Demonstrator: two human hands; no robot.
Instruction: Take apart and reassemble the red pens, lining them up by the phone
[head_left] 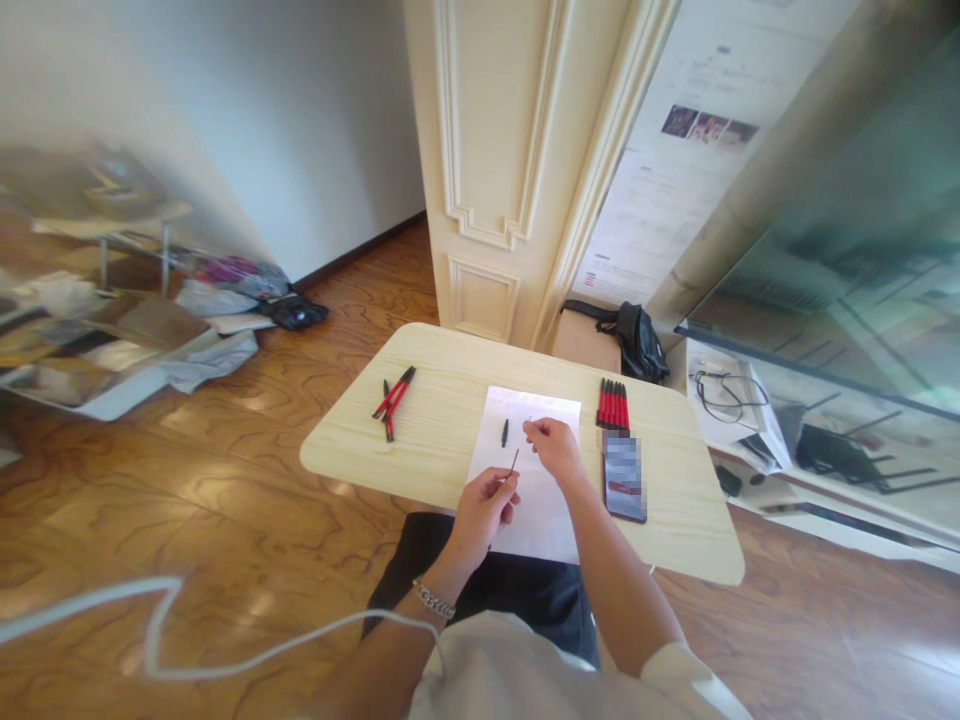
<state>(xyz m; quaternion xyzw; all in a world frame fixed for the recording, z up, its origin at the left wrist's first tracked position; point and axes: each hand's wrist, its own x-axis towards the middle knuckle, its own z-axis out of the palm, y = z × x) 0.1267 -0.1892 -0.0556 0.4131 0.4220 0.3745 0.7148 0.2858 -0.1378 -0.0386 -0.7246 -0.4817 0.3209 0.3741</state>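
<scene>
My left hand point(486, 505) is closed around a thin dark stick point(514, 460) that looks like a pen refill; its tip points up and away from me, and the fingers hide the rest. My right hand point(551, 445) pinches over the paper, its fingertips together on something too small to make out. A black pen tip section point(505, 433) lies on the white sheet of paper point(536, 530), just left of my right fingertips. Several red pens with black ends point(613, 404) lie side by side at the right. A few more red pens point(394, 400) lie crossed at the left.
A phone point(625, 478) lies right of the paper on the light wooden table point(442, 370). A black bag point(637, 340) sits behind the table. A white cable point(300, 640) runs across the lower left. Boxes and bags point(150, 330) clutter the floor at left.
</scene>
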